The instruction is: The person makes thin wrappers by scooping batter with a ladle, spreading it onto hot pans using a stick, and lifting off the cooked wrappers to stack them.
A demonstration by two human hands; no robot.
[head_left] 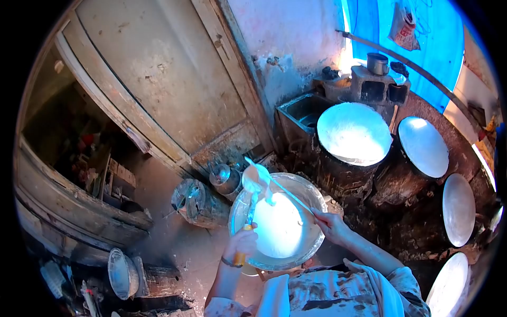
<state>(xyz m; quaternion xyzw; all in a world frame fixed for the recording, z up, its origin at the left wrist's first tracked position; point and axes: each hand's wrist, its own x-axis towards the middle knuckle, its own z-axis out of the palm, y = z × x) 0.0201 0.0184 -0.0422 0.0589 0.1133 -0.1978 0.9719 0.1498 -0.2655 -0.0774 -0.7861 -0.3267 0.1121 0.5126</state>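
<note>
My left hand is closed round the yellow-orange handle of a ladle. The ladle's head is coated in pale, wet-looking stuff and is held up over the far left rim of a large metal basin. A bright white liquid or batter lies in the basin, its surface partly washed out by glare. Between the fingers of my right hand, at the basin's right rim, is a thin stick. It slants up and left to the ladle's head; whether the two touch I cannot tell.
A metal kettle and a dented metal can stand left of the basin. Round pale pans sit on dark, sooty stoves to the right. A metal pot rests on blocks behind. Lower left lies a white bucket.
</note>
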